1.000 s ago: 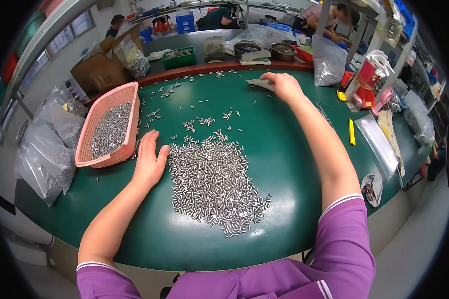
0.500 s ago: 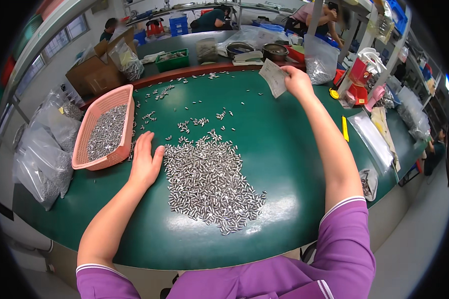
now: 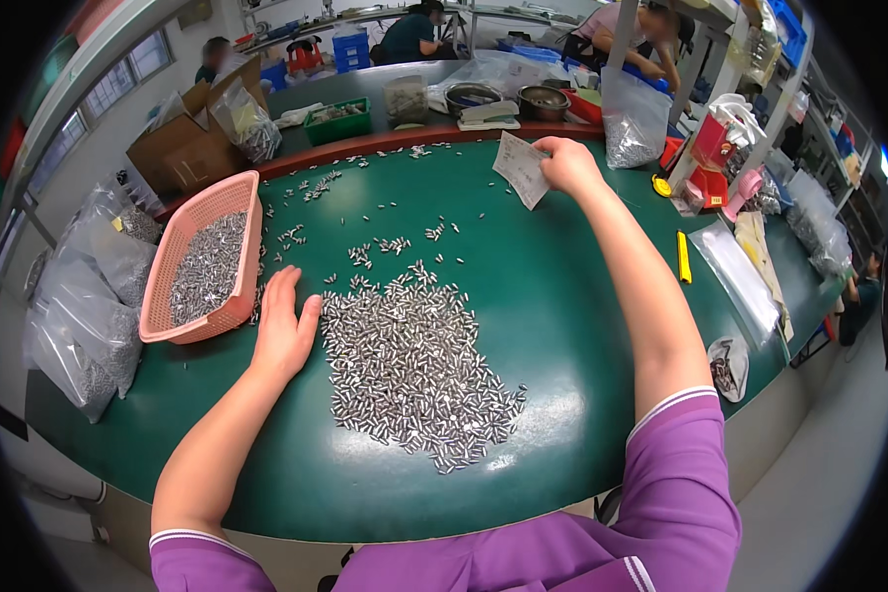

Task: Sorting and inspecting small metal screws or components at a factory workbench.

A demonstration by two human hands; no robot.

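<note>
A broad pile of small silvery metal pins (image 3: 414, 365) lies on the green tabletop (image 3: 562, 296) in front of me. At its left edge, my left hand (image 3: 288, 326) rests on the table with fingers stretched out and the thumb beside the pins. My right hand (image 3: 569, 166) reaches to the far side of the table and pinches a creased, printed paper slip (image 3: 520, 170) by its right edge. More of the same pins fill a pink plastic basket (image 3: 158, 271) left of my left hand. Loose pins are scattered beyond the pile.
Clear bags of metal parts (image 3: 84, 335) stand left of the basket. A cardboard box (image 3: 183, 153), green tray (image 3: 337, 123) and metal bowls (image 3: 543, 102) sit behind the far rim. A yellow cutter (image 3: 683, 257) and plastic sheets (image 3: 735, 276) lie at right. Other people sit farther back.
My right hand has moved slightly left with the paper slip, which now stands more upright. My left hand has stayed nearly in place.
</note>
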